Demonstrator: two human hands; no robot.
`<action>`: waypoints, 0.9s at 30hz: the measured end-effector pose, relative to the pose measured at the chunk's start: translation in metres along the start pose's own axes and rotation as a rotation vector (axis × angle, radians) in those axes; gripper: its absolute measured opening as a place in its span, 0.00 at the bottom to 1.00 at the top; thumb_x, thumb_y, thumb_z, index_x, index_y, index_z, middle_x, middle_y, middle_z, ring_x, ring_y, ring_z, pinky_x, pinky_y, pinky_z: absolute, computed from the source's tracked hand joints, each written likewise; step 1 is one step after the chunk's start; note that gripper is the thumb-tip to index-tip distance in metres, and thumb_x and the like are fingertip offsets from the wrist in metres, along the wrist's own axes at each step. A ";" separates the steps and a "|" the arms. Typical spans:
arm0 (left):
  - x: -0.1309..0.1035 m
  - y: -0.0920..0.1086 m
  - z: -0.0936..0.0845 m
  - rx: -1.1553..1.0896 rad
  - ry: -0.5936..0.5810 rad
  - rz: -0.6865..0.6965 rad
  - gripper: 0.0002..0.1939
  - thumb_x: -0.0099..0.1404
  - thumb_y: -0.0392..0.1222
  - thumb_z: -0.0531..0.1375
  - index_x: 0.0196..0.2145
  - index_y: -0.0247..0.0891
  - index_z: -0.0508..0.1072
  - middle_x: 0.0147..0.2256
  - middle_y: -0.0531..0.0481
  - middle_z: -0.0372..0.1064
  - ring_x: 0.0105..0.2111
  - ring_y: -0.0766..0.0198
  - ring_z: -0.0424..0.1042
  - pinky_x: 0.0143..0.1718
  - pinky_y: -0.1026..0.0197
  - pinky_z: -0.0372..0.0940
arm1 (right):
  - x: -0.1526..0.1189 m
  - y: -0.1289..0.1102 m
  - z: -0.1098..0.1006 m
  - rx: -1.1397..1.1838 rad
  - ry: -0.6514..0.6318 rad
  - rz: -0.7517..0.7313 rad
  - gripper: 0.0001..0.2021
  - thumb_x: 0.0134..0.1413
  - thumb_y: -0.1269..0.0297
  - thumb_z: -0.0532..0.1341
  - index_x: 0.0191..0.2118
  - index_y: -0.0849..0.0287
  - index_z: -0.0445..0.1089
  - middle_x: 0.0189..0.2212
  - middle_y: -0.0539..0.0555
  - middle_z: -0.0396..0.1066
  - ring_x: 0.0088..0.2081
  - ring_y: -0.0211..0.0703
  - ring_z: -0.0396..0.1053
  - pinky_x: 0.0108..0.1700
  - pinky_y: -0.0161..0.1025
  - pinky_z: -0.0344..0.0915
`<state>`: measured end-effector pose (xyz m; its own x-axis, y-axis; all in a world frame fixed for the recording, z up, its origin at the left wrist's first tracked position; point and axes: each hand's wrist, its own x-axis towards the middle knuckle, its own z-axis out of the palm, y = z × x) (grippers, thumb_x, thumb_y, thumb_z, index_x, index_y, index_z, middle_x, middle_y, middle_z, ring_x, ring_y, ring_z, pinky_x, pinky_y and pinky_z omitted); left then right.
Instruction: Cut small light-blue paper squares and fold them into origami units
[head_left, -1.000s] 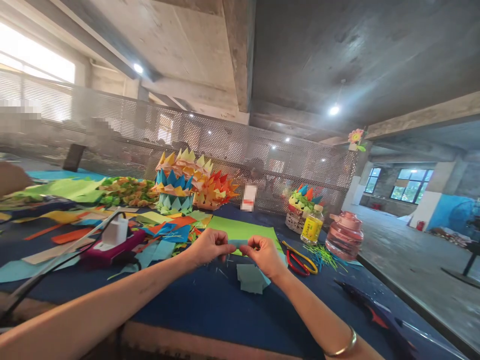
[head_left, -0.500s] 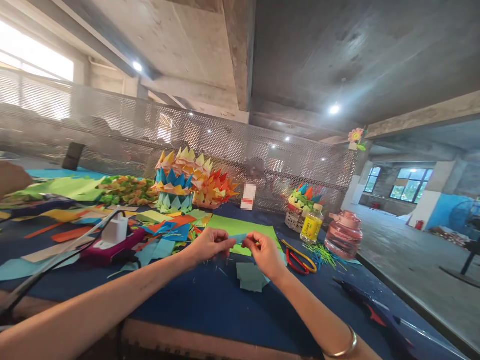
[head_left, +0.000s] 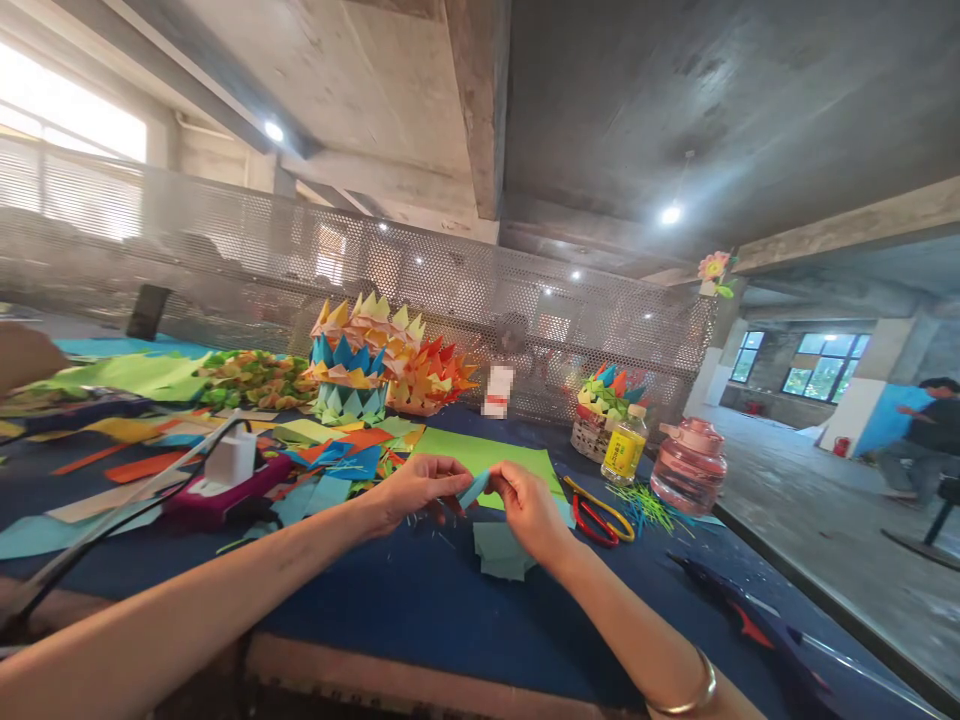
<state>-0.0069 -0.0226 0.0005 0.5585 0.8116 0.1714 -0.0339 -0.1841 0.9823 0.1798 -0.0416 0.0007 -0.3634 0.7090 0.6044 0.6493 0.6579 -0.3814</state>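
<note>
Between my two hands is a small blue piece of paper (head_left: 474, 489), folded or bent at an angle. My left hand (head_left: 424, 490) pinches its left end with thumb and fingers. At the other end, my right hand (head_left: 525, 505) grips it between thumb and fingertips. Below them on the dark blue tabletop lies a small stack of pale blue paper pieces (head_left: 501, 552), partly covered by my right hand. A bright green sheet (head_left: 517, 457) lies behind my hands. Just right of it are scissors (head_left: 598, 512) with red and yellow handles.
Folded-paper baskets (head_left: 349, 370) stand at the back, and another basket (head_left: 592, 430) is beside a yellow-labelled bottle (head_left: 624, 447) and a pink jug (head_left: 688, 468). A glue gun (head_left: 739, 605) lies at right. Paper strips and a purple power strip (head_left: 217, 495) fill the left side.
The blue paper has gone from nearly flat to tilted and bent, as my left fingers shifted under it. A person has come into view at the far right.
</note>
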 end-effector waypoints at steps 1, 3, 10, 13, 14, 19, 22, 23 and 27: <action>0.000 0.000 0.001 0.009 -0.004 0.009 0.19 0.51 0.52 0.60 0.34 0.33 0.70 0.29 0.46 0.73 0.27 0.65 0.70 0.21 0.67 0.59 | 0.000 0.001 0.000 0.000 0.003 -0.007 0.10 0.59 0.66 0.49 0.32 0.59 0.66 0.28 0.51 0.69 0.32 0.38 0.66 0.36 0.34 0.59; 0.000 0.001 0.002 0.025 -0.015 0.029 0.18 0.51 0.50 0.61 0.36 0.33 0.69 0.30 0.45 0.73 0.28 0.64 0.70 0.21 0.67 0.60 | 0.000 0.002 0.001 -0.004 0.004 -0.016 0.10 0.58 0.67 0.49 0.32 0.59 0.66 0.28 0.52 0.69 0.32 0.39 0.66 0.36 0.35 0.59; 0.003 -0.004 0.001 -0.023 0.012 0.064 0.21 0.46 0.44 0.65 0.37 0.33 0.68 0.26 0.50 0.71 0.24 0.67 0.67 0.23 0.66 0.60 | -0.002 -0.010 0.000 -0.004 0.070 -0.103 0.19 0.49 0.77 0.53 0.48 0.55 0.61 0.39 0.55 0.65 0.39 0.41 0.64 0.41 0.38 0.62; 0.006 -0.008 -0.002 -0.051 0.052 0.080 0.20 0.46 0.44 0.65 0.36 0.33 0.69 0.25 0.51 0.70 0.23 0.68 0.67 0.23 0.67 0.59 | -0.002 -0.018 -0.003 -0.044 0.059 -0.184 0.20 0.46 0.79 0.54 0.45 0.52 0.64 0.44 0.55 0.59 0.44 0.44 0.61 0.47 0.43 0.59; 0.007 -0.008 -0.003 -0.057 0.061 0.084 0.19 0.46 0.44 0.65 0.35 0.33 0.69 0.26 0.51 0.70 0.23 0.69 0.66 0.23 0.68 0.58 | -0.002 -0.019 -0.004 -0.064 0.045 -0.202 0.17 0.46 0.78 0.55 0.41 0.52 0.67 0.44 0.55 0.59 0.45 0.44 0.61 0.48 0.44 0.58; 0.005 -0.005 -0.003 -0.086 0.082 0.089 0.17 0.46 0.42 0.65 0.33 0.33 0.70 0.29 0.49 0.72 0.25 0.69 0.67 0.24 0.68 0.57 | -0.001 -0.014 -0.003 -0.108 0.032 -0.194 0.07 0.47 0.72 0.61 0.35 0.55 0.69 0.43 0.55 0.59 0.43 0.44 0.61 0.48 0.44 0.58; 0.005 -0.006 -0.004 -0.116 0.069 0.088 0.17 0.45 0.39 0.65 0.35 0.33 0.70 0.29 0.49 0.72 0.26 0.68 0.68 0.27 0.67 0.59 | 0.000 -0.010 -0.001 -0.107 0.056 -0.182 0.05 0.49 0.70 0.61 0.34 0.55 0.70 0.42 0.55 0.60 0.43 0.43 0.61 0.47 0.43 0.59; 0.005 -0.006 -0.005 -0.118 0.062 0.089 0.18 0.45 0.38 0.65 0.36 0.32 0.70 0.29 0.49 0.72 0.27 0.68 0.68 0.28 0.67 0.59 | 0.000 -0.009 -0.001 -0.108 0.062 -0.178 0.05 0.49 0.69 0.60 0.34 0.55 0.70 0.41 0.55 0.60 0.42 0.43 0.62 0.47 0.43 0.59; 0.007 -0.008 -0.006 -0.100 0.056 0.105 0.21 0.45 0.36 0.64 0.39 0.32 0.69 0.30 0.49 0.73 0.29 0.66 0.69 0.30 0.65 0.60 | 0.002 -0.009 -0.002 -0.115 0.083 -0.160 0.03 0.49 0.67 0.60 0.33 0.55 0.70 0.40 0.54 0.61 0.42 0.43 0.62 0.47 0.43 0.59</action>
<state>-0.0072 -0.0119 -0.0059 0.5009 0.8209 0.2744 -0.1737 -0.2152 0.9610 0.1748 -0.0466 0.0066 -0.4148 0.5710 0.7085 0.6611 0.7241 -0.1965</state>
